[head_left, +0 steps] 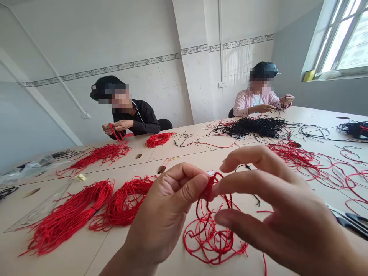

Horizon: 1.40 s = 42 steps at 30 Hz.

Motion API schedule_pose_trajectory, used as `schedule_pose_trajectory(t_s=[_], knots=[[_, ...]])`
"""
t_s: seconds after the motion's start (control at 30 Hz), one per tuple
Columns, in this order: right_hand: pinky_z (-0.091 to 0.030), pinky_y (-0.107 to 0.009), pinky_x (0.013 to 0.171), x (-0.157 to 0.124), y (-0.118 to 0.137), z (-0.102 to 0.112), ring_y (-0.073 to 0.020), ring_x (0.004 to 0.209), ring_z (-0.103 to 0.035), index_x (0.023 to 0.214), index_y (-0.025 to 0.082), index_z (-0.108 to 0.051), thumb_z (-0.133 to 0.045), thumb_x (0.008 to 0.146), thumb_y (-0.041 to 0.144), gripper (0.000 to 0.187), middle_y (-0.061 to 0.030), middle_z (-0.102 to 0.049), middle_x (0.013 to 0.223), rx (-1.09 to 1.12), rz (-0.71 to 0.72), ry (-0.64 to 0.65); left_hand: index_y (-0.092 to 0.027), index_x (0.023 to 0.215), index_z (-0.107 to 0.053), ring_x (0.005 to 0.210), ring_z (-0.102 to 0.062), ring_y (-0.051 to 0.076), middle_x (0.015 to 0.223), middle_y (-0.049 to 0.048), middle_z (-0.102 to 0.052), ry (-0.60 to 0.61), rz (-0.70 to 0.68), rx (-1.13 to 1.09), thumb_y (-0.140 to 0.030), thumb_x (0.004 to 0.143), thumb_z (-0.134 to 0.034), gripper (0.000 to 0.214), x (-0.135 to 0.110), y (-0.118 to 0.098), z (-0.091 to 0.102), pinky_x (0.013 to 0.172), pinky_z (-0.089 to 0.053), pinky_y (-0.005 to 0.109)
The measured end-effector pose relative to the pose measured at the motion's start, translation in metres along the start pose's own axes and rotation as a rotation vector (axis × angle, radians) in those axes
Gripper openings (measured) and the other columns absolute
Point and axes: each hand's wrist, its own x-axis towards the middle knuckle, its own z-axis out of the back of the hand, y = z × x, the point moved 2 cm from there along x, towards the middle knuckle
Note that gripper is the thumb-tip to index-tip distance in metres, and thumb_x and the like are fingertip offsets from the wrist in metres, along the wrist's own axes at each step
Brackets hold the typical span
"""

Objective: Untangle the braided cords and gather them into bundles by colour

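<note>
My left hand pinches a knotted red cord between thumb and forefinger, and the cord's loops hang down below. Just to the right, my right hand is open, its thumb and fingers apart. One of its fingertips reaches the knotted part; whether it touches the cord I cannot tell. Under both hands a loose heap of red braided cords lies on the table, partly behind the hanging loops.
Two red cord bundles lie at left, beside a clear ruler. Scissors rest at the right edge. Farther off are tangled red cords and a black cord pile. Two people handle cords across the table.
</note>
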Motion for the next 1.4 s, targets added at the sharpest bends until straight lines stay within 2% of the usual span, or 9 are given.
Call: schedule_pose_trajectory(t_s=[0.13, 0.33, 0.57, 0.83, 0.93, 1.07, 1.17, 1.3, 1.4], knots=[[-0.048, -0.020, 0.078, 0.000, 0.000, -0.001, -0.0091, 0.089, -0.056, 0.090, 0.018, -0.063, -0.062, 0.090, 0.016, 0.003, -0.0014, -0.057, 0.095, -0.068, -0.015, 0.009, -0.017, 0.072, -0.069, 0.064, -0.058, 0.006, 0.067, -0.0026, -0.066, 0.028, 0.017, -0.035, -0.026, 0.081, -0.075, 0.014, 0.000, 0.001, 0.001, 0.064, -0.049, 0.013], [-0.048, -0.021, 0.072, 0.004, 0.000, -0.001, -0.0094, 0.083, -0.057, 0.087, 0.018, -0.062, -0.062, 0.087, 0.011, 0.008, -0.0012, -0.059, 0.090, -0.099, -0.001, -0.045, -0.016, 0.071, -0.069, 0.063, -0.056, 0.007, 0.065, -0.0015, -0.065, 0.026, 0.025, 0.005, -0.028, 0.083, -0.073, 0.017, -0.001, 0.002, 0.000, 0.064, -0.048, 0.014], [-0.046, -0.026, 0.073, 0.002, -0.001, -0.005, -0.0110, 0.079, -0.054, 0.082, 0.017, -0.060, -0.058, 0.086, 0.008, 0.011, -0.0015, -0.058, 0.087, -0.226, 0.023, -0.071, -0.017, 0.078, -0.074, 0.068, -0.062, 0.008, 0.072, -0.0004, -0.071, 0.014, 0.024, 0.014, -0.022, 0.074, -0.082, 0.010, -0.001, 0.005, -0.002, 0.066, -0.051, 0.015], [-0.043, -0.030, 0.075, -0.001, -0.006, -0.013, -0.0141, 0.081, -0.052, 0.083, 0.016, -0.054, -0.054, 0.084, 0.006, 0.010, -0.0032, -0.058, 0.088, -0.318, 0.065, -0.073, -0.027, 0.085, -0.075, 0.076, -0.065, 0.009, 0.082, -0.0035, -0.074, -0.063, -0.137, 0.272, -0.021, 0.080, -0.076, 0.008, -0.004, 0.008, -0.001, 0.070, -0.053, 0.016], [-0.043, -0.026, 0.068, 0.001, -0.010, -0.013, -0.0126, 0.076, -0.052, 0.080, 0.018, -0.050, -0.051, 0.082, 0.006, 0.013, -0.0004, -0.056, 0.082, -0.094, -0.128, -0.006, -0.027, 0.083, -0.075, 0.074, -0.066, 0.011, 0.081, -0.0042, -0.073, -0.118, -0.272, 0.483, -0.018, 0.082, -0.073, 0.009, -0.005, 0.006, -0.002, 0.069, -0.053, 0.018], [-0.040, -0.021, 0.056, 0.001, -0.021, -0.014, -0.0104, 0.063, -0.045, 0.079, 0.021, -0.051, -0.047, 0.091, 0.021, 0.012, 0.0035, -0.049, 0.070, 0.486, -0.554, 0.278, -0.028, 0.087, -0.073, 0.080, -0.066, 0.015, 0.084, -0.0037, -0.073, -0.195, -0.667, 0.900, -0.008, 0.080, -0.069, 0.021, -0.012, 0.001, -0.006, 0.079, -0.051, 0.025], [-0.043, -0.022, 0.061, 0.002, -0.026, -0.013, -0.0113, 0.068, -0.049, 0.081, 0.021, -0.055, -0.050, 0.092, 0.029, 0.014, 0.0023, -0.051, 0.073, 0.694, -0.671, 0.284, -0.028, 0.088, -0.072, 0.083, -0.066, 0.018, 0.085, -0.0020, -0.074, -0.240, -0.763, 0.977, -0.005, 0.077, -0.070, 0.025, -0.014, 0.000, -0.006, 0.081, -0.049, 0.029], [-0.043, -0.023, 0.060, 0.005, -0.021, -0.013, -0.0119, 0.068, -0.053, 0.081, 0.021, -0.060, -0.061, 0.088, 0.033, 0.014, 0.0020, -0.056, 0.074, 0.380, -0.554, 0.148, -0.028, 0.085, -0.071, 0.078, -0.066, 0.017, 0.083, -0.0024, -0.073, -0.287, -0.655, 0.919, -0.012, 0.079, -0.071, 0.017, -0.012, 0.000, -0.003, 0.077, -0.050, 0.028], [-0.046, -0.024, 0.072, 0.006, -0.011, -0.011, -0.0122, 0.079, -0.057, 0.080, 0.021, -0.062, -0.065, 0.083, 0.020, 0.005, 0.0009, -0.061, 0.084, 0.112, -0.383, -0.019, -0.029, 0.090, -0.071, 0.086, -0.066, 0.017, 0.089, -0.0034, -0.073, -0.240, -0.684, 0.929, -0.011, 0.081, -0.069, 0.021, -0.013, 0.000, -0.004, 0.082, -0.050, 0.027]])
